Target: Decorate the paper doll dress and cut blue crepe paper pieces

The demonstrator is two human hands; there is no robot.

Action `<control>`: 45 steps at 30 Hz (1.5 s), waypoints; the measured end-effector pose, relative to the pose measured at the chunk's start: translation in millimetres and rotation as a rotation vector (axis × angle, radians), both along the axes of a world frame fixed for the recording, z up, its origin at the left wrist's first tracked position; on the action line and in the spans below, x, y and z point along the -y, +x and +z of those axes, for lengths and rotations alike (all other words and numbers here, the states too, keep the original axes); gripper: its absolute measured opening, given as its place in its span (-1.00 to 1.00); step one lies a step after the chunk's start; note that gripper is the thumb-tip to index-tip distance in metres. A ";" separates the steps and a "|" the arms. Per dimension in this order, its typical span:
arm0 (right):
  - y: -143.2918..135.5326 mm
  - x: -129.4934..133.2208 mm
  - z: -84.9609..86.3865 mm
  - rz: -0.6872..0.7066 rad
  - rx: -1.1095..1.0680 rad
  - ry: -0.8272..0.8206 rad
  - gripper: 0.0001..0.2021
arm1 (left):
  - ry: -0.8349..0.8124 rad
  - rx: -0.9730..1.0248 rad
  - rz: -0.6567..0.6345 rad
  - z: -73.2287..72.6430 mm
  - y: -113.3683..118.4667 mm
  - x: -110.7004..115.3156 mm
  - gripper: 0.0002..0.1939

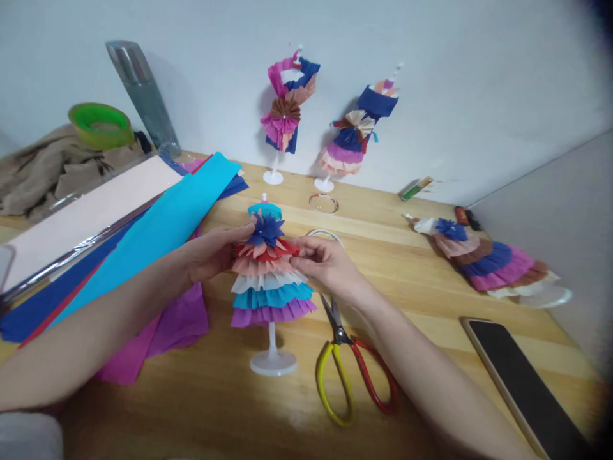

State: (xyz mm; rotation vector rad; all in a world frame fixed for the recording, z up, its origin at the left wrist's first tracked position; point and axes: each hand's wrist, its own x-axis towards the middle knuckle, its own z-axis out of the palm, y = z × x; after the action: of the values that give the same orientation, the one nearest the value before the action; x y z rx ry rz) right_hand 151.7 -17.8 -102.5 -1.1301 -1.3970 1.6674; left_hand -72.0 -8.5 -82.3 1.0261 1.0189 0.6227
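Note:
A small paper dress (pixel 272 297) with ruffled tiers in red, peach, white, turquoise and purple stands upright on a white mannequin stand (pixel 273 362). On its front sits a dark blue paper flower (pixel 266 230). My left hand (pixel 218 250) holds the dress from the left, its thumb at the edge of the flower and its other fingers partly hidden behind. From the right, my right hand (pixel 322 260) pinches the ruffle at the red and peach tiers. Below my right hand lie scissors (pixel 340 333) with one yellow and one red handle, blades slightly apart.
Crepe paper sheets (pixel 158 223) cover the left, near green tape (pixel 101 125) and a bottle (pixel 143 89). Two dressed mannequins (pixel 284 118) (pixel 348 144) stand by the wall. Another dress (pixel 498 262) lies at right, above a phone (pixel 522 383). Clear rings (pixel 324 203) lie behind.

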 end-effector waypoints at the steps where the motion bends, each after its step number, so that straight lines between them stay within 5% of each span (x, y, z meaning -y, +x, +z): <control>1: 0.4 1.3 3.5 -0.001 -0.010 0.013 -0.61 | -0.121 0.136 0.025 1.9 1.3 1.3 -0.61; 3: 1.2 4.5 10.3 -0.014 -0.035 0.030 -0.65 | -0.208 0.235 0.065 5.7 4.3 5.2 -0.65; 7: 3.2 11.3 21.9 -0.032 -0.081 0.058 -0.72 | -0.128 0.203 0.091 12.8 9.1 12.7 -0.65; 12: 8.1 16.3 38.0 -0.020 -0.068 0.207 -0.73 | 0.147 0.138 0.116 32.0 12.6 9.1 -0.68; 20: 20.4 14.7 46.7 -0.310 0.258 0.633 -0.83 | 0.544 -0.160 0.049 68.6 19.4 -23.6 -0.67; 26: 18.5 2.9 33.0 -0.332 0.291 0.598 -0.67 | 0.635 -0.128 -0.010 59.4 26.0 -37.3 -0.68; 35: 20.5 -0.7 34.7 -0.296 0.211 0.422 -0.67 | 0.658 -0.089 -0.114 53.9 19.1 -41.1 -0.70; 45: 20.2 5.2 37.5 -0.270 0.126 0.486 -0.82 | 0.654 0.062 -0.195 46.8 6.9 -51.9 -0.66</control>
State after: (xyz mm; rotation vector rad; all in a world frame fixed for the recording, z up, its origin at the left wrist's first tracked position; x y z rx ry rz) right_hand 171.9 -23.0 -65.1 -1.0884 -1.5399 1.0090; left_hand -65.0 43.3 -35.5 1.6437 0.6519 0.8437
